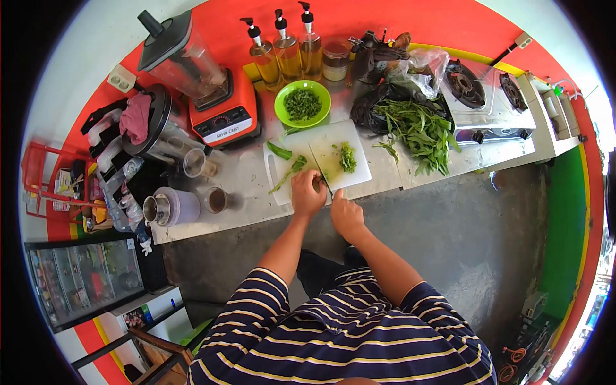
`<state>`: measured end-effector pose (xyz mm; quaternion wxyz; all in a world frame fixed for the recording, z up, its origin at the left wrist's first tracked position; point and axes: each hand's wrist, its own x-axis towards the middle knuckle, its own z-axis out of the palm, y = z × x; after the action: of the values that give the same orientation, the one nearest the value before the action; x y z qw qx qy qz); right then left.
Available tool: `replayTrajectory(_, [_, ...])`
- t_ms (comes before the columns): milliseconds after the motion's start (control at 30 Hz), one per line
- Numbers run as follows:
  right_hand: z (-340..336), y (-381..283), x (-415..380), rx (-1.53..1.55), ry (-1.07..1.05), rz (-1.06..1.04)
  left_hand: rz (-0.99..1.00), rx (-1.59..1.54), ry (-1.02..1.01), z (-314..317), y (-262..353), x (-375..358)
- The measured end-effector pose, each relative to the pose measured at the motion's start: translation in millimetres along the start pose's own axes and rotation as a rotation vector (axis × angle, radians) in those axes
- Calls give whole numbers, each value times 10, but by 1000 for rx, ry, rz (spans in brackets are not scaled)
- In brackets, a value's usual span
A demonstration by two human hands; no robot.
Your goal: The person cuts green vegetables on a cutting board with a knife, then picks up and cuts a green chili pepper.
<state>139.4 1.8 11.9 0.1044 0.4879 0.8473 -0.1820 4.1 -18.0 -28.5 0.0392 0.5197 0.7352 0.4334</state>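
On a white cutting board [361, 170], my right hand [347, 217] grips a kitchen knife [319, 165], its blade pointing away from me. My left hand [308, 194] is closed with curled fingers on leafy greens close to the blade's left side; most of what it holds is hidden under the fingers. A small pile of chopped greens [347, 158] lies right of the knife. Loose leaves [278, 151] and a stem piece rest on the board's left part. Behind the board, a lime-green bowl [328, 104] contains more finely chopped greens [301, 104].
A red blender [224, 122] stands at the back left, beside several pump bottles [285, 54]. Cups [216, 199] and a steel-topped container [173, 206] occupy the left counter. Rightward are a heap of leafy stalks [420, 131], plastic bags [427, 64] and a gas stove [494, 106].
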Motion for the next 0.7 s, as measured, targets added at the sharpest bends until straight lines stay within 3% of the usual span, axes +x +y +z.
replayTrajectory(167, [-125, 28, 257, -119, 64, -173, -17, -20, 41, 19, 33, -12])
replayTrajectory(367, [-73, -9, -85, -103, 126, -129, -1, -23, 2, -4, -26, -43])
replayTrajectory(700, [-109, -34, 216, -96, 117, -179, -41, -151, -44, -52, -41, 28])
